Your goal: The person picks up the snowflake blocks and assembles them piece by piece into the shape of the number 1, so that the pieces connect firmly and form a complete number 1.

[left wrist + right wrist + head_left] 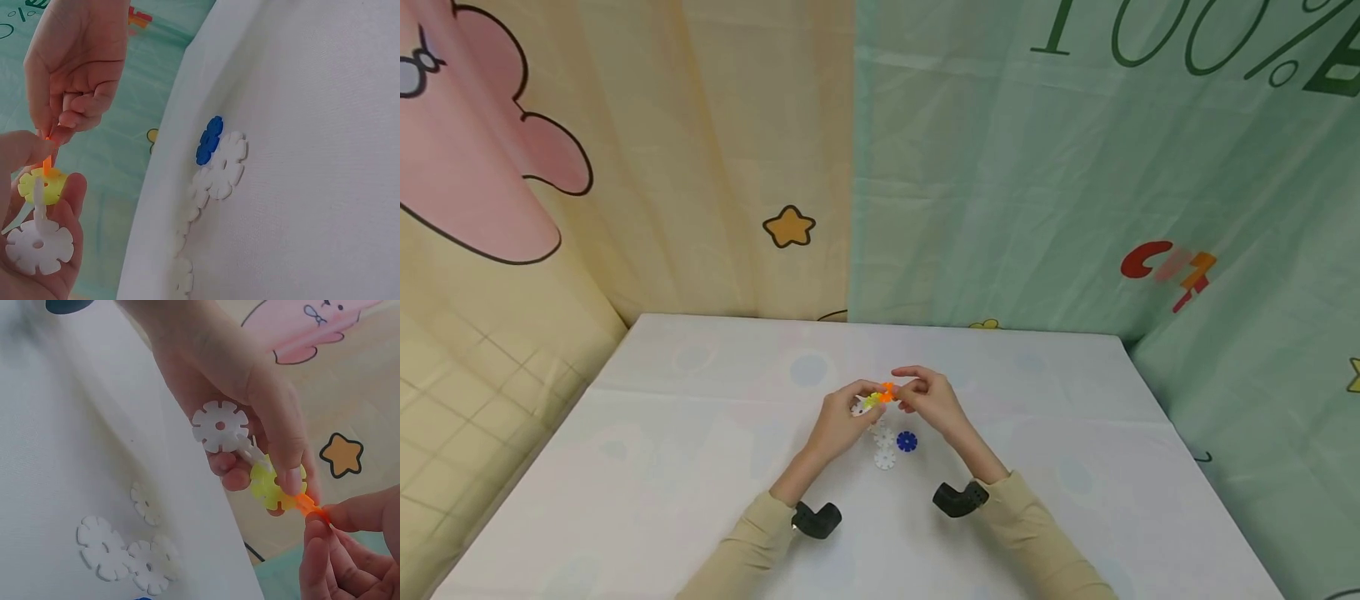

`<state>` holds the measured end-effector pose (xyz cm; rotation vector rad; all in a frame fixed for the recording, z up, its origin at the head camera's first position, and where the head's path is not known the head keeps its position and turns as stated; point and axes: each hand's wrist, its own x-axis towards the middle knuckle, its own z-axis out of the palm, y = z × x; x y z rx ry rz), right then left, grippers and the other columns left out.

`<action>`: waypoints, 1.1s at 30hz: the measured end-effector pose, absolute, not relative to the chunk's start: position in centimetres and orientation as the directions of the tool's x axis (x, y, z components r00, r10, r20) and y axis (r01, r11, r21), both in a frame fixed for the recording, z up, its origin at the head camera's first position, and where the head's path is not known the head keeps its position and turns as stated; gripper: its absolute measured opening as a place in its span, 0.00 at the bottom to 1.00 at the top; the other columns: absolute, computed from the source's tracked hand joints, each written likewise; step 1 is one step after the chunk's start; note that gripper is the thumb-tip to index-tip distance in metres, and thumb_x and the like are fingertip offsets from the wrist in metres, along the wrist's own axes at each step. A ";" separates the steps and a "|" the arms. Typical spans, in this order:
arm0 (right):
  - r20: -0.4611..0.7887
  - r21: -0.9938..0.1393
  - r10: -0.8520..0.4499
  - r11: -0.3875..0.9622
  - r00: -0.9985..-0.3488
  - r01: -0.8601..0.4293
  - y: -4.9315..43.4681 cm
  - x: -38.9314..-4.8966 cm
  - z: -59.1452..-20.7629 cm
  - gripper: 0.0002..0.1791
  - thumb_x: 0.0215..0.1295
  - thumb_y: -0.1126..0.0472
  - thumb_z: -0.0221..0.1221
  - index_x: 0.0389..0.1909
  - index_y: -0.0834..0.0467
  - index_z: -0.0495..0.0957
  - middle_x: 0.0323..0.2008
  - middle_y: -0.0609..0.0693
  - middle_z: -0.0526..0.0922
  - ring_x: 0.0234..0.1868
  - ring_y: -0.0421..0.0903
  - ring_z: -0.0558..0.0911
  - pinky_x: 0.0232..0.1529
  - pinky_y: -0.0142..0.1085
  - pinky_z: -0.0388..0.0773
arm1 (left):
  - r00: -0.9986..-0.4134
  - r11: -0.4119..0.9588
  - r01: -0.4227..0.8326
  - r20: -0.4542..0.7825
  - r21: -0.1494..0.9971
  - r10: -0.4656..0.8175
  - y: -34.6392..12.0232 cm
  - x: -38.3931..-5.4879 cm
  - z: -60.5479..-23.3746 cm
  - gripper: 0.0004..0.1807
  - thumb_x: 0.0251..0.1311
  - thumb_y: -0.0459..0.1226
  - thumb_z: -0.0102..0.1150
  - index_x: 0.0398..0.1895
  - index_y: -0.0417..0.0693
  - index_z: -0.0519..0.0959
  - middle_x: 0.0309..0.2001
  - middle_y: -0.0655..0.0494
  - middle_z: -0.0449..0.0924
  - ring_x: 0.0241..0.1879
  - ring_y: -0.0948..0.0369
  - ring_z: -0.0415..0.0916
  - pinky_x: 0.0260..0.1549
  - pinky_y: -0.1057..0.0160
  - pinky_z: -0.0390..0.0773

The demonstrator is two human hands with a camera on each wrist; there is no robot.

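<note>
1. At the left of the work, we see the left hand (pixel 842 418) raised above the white surface (pixel 625 467), its thumb and fingers grasping a yellow disc (pixel 265 484)
2. In that same hand, a white disc (pixel 209 434) lies against the curled fingers, and a white link piece (pixel 39 203) stands on edge between it and the yellow disc
3. Next along, between the 2 hands, we find an orange disc (pixel 887 392) at the yellow disc's edge; we judge the step in hand to be fitting these 2 together slot to slot, though we cannot tell whether they are fully seated
4. The next move, in our judgement, calls for keeping the slots aligned and pressing firmly, with the yellow disc held steady so the chain does not twist apart
5. Below the hands, several loose white discs (pixel 884 459) lie on the surface close together; we cannot tell if they are joined, and we see no container holding any piece
6. Just to their right lies 1 blue disc (pixel 902 444), flat on the surface
7. Farthest right, we see the right hand (pixel 931 402), thumb and fingers pinching the orange disc's edge
</note>
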<state>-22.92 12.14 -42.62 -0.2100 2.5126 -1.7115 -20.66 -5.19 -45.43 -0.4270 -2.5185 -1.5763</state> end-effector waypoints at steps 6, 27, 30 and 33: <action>0.009 -0.931 -0.206 0.356 -0.979 -0.083 12.4 -22.8 -42.8 0.20 0.63 0.61 0.61 0.54 0.64 0.76 0.35 0.62 0.86 0.28 0.52 0.83 0.34 0.33 0.82 | -0.947 0.424 0.321 0.294 0.847 0.130 -5.2 -20.7 -45.5 0.12 0.55 0.37 0.68 0.43 0.47 0.82 0.40 0.53 0.85 0.41 0.58 0.75 0.43 0.58 0.75; -0.005 -0.779 -0.192 0.617 -0.981 -0.116 14.6 -21.9 -46.2 0.17 0.54 0.64 0.69 0.46 0.57 0.81 0.36 0.50 0.84 0.31 0.42 0.77 0.30 0.31 0.76 | -0.977 0.475 0.210 0.202 0.854 0.070 -6.5 -20.4 -45.6 0.11 0.62 0.40 0.61 0.48 0.52 0.80 0.40 0.51 0.78 0.24 0.63 0.73 0.17 0.72 0.66; -0.022 -0.756 -0.222 0.641 -0.975 -0.129 14.8 -21.7 -46.7 0.19 0.52 0.63 0.71 0.46 0.57 0.81 0.35 0.50 0.83 0.31 0.42 0.75 0.28 0.30 0.74 | -0.977 0.464 0.211 0.202 0.860 0.070 -6.5 -20.4 -45.6 0.11 0.63 0.40 0.61 0.47 0.52 0.80 0.41 0.51 0.79 0.24 0.62 0.76 0.19 0.72 0.68; -0.031 -0.735 -0.253 0.661 -0.967 -0.149 14.9 -21.4 -47.0 0.19 0.50 0.62 0.71 0.45 0.57 0.81 0.34 0.49 0.82 0.28 0.41 0.73 0.26 0.29 0.71 | -0.977 0.461 0.210 0.200 0.862 0.070 -6.5 -20.4 -45.6 0.10 0.63 0.41 0.60 0.46 0.52 0.80 0.42 0.50 0.80 0.25 0.63 0.77 0.21 0.71 0.71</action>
